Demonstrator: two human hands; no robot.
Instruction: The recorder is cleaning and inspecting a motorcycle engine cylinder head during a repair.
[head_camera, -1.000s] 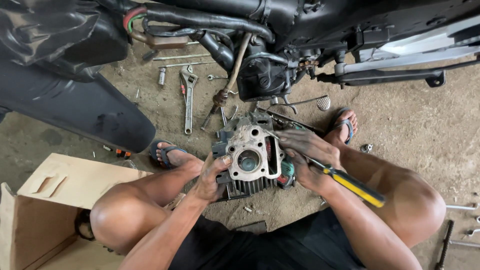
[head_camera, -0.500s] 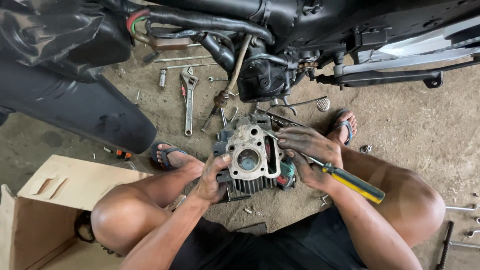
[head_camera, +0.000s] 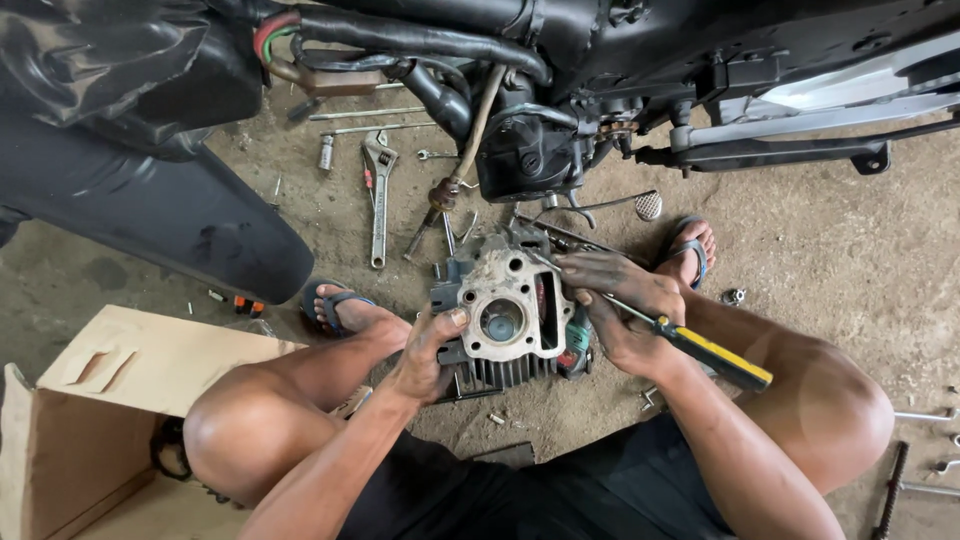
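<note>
A grey metal engine cylinder head (head_camera: 503, 318) sits on the dirt floor (head_camera: 820, 250) between the squatting person's feet, just near of the black motorcycle (head_camera: 560, 60). The left hand (head_camera: 425, 355) is curled around its left edge, thumb pressed on the top face. The right hand (head_camera: 620, 305) is closed on a screwdriver with a yellow and black handle (head_camera: 715, 355), its tip on the head's far right corner. An adjustable wrench (head_camera: 378, 195) lies far left on the floor. A plain tan cardboard box (head_camera: 110, 400), open, stands at near left, with cut-out slots on its flap.
</note>
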